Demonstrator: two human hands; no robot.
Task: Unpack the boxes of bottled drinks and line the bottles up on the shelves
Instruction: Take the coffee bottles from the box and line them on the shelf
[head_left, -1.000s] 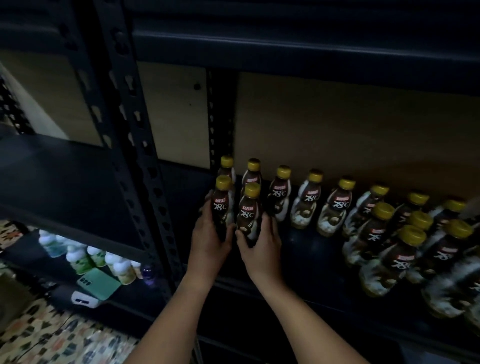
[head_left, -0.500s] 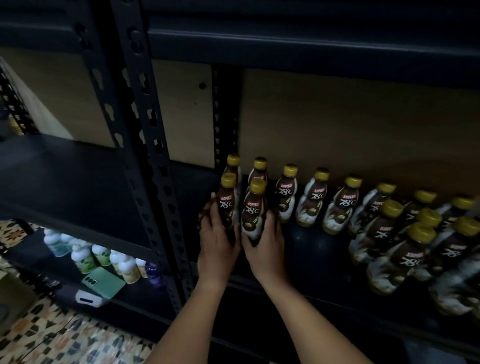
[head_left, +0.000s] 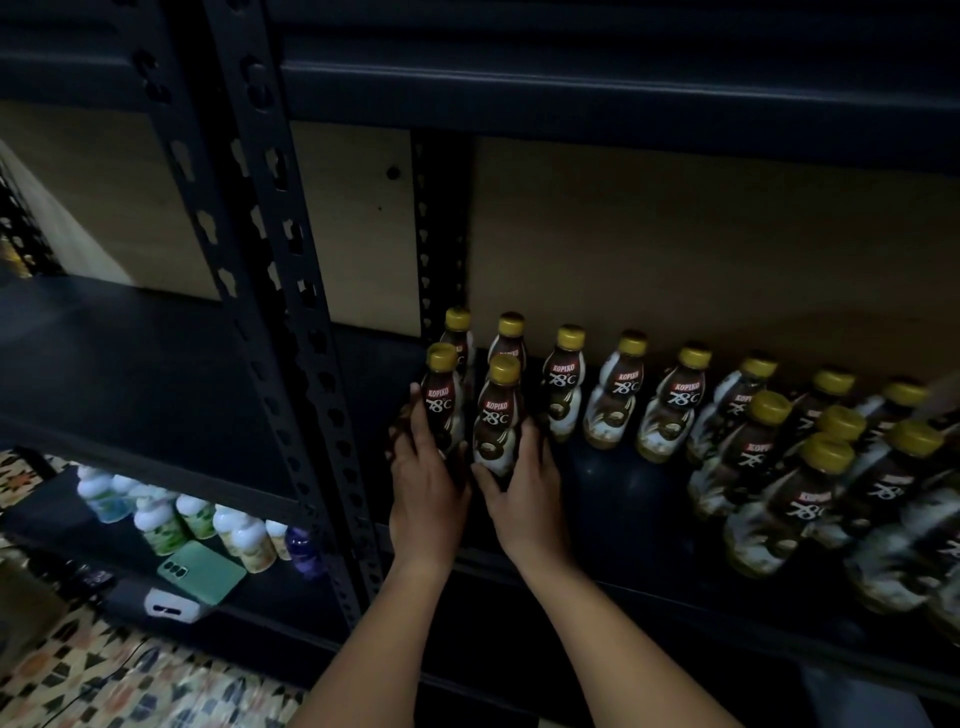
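Note:
Brown coffee bottles with yellow caps stand on a dark metal shelf (head_left: 613, 499). Several form a row along the back wall (head_left: 618, 389). Two more stand in front at the left end. My left hand (head_left: 426, 478) wraps the front left bottle (head_left: 441, 400) at its base. My right hand (head_left: 524, 493) grips the base of the front right bottle (head_left: 498, 415) beside it. Both bottles stand upright on the shelf. A loose cluster of the same bottles (head_left: 810, 478) crowds the right side.
A perforated black upright post (head_left: 275, 291) stands left of my hands. The lower left shelf holds several pale bottles (head_left: 161, 519), a green phone (head_left: 202, 571) and a small white device (head_left: 171, 605). Patterned floor tiles (head_left: 104, 686) show below.
My hands stay on the same two front bottles. The bottles and the camera view have shifted only slightly.

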